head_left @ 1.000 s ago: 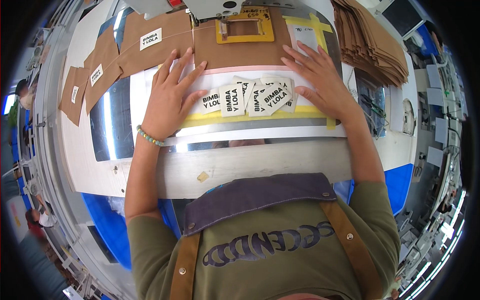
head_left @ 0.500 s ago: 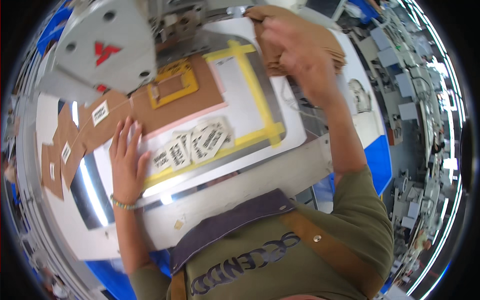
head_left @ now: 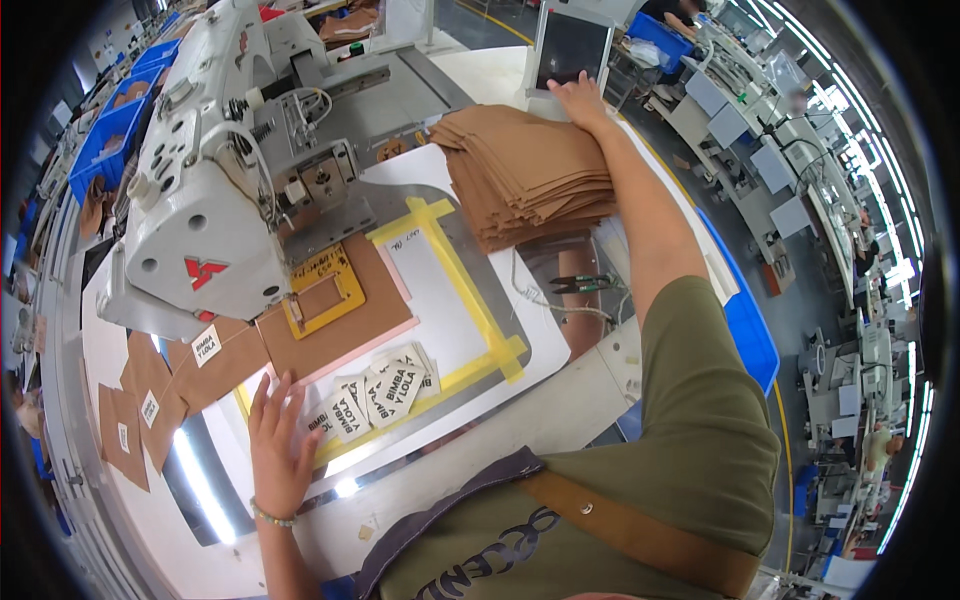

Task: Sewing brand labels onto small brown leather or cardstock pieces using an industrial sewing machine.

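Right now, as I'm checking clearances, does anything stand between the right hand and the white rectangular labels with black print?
Yes: the stack of brown sheets lies between the right hand, at the dark rectangular screen, and the labels.

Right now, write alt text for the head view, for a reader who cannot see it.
A person's right hand reaches past a stack of brown pieces to the lower edge of a dark screen. The left hand is open beside a pile of white labels, near a yellow frame on a brown sheet beside a white sewing machine.
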